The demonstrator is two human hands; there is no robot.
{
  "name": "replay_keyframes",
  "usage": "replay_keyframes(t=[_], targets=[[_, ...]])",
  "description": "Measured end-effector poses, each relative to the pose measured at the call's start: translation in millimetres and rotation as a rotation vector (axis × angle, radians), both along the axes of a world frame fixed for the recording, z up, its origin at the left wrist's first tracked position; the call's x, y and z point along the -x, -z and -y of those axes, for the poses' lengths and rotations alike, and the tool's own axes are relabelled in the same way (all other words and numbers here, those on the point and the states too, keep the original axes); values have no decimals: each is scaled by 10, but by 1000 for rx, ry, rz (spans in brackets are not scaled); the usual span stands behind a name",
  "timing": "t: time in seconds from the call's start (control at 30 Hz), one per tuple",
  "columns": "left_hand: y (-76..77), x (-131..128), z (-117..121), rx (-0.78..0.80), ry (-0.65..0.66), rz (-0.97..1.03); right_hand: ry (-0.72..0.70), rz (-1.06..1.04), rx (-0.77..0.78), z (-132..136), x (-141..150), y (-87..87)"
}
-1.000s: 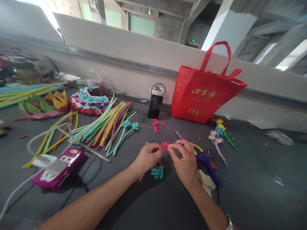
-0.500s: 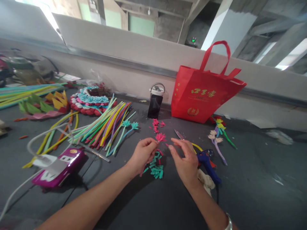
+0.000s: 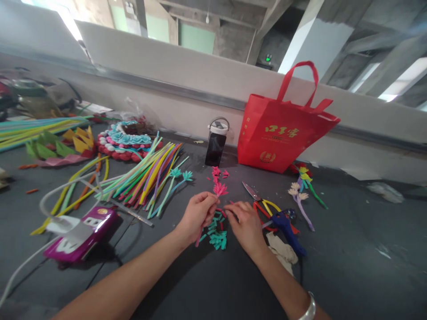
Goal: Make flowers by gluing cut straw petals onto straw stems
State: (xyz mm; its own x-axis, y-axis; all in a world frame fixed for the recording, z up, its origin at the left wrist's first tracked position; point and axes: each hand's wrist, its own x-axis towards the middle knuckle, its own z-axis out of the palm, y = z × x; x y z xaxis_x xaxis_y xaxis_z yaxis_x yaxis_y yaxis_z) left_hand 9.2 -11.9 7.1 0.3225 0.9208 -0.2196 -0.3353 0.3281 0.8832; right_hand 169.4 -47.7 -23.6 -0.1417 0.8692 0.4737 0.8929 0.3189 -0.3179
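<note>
My left hand is closed around the stem of a pink fuzzy-stem flower, whose petals spread above my fingertips. The stem's lower end shows below the palm. Just to the right, my right hand has its thumb and fingertips drawn together; what they pinch, if anything, is too small to make out. Short teal cut pieces lie beneath and between both hands. Beyond the flower is a small pile of pink cut pieces. Scissors with red and yellow handles lie beyond my right hand.
A blue glue gun and a crumpled cloth lie right of my right hand. Bundled colourful fuzzy stems and a purple power strip are on the left. At the back stand a phone against a bottle, and a red bag.
My right hand has moved left and closed its fingers near the left hand, uncovering more of the scissors. The pink flower has shifted slightly left in my left hand.
</note>
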Motion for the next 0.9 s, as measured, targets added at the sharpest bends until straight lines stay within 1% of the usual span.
replay_keyframes(t=[0.13, 0.27, 0.43, 0.5, 0.63, 0.7, 0.8, 0.9], targets=[[5, 5, -4, -1, -4, 15, 6, 37, 78, 88, 53, -63], [17, 2, -4, -3, 10, 37, 39, 89, 165, 145, 106, -61], [15, -1, 6, 4, 38, 51, 40, 31, 181, 118, 116, -39], [5, 4, 8, 19, 50, 56, 49, -27, 172, 108, 103, -63], [-13, 16, 8, 86, 101, 86, 51, -313, 172, 116, 76, -145], [-14, 20, 8, 108, 131, 109, 39, -415, 144, 127, 71, -184], [-10, 24, 3, 122, 159, 121, 35, -482, 71, 138, 56, -234], [-6, 27, -5, 129, 180, 118, -6, -475, 25, 140, 17, -278]])
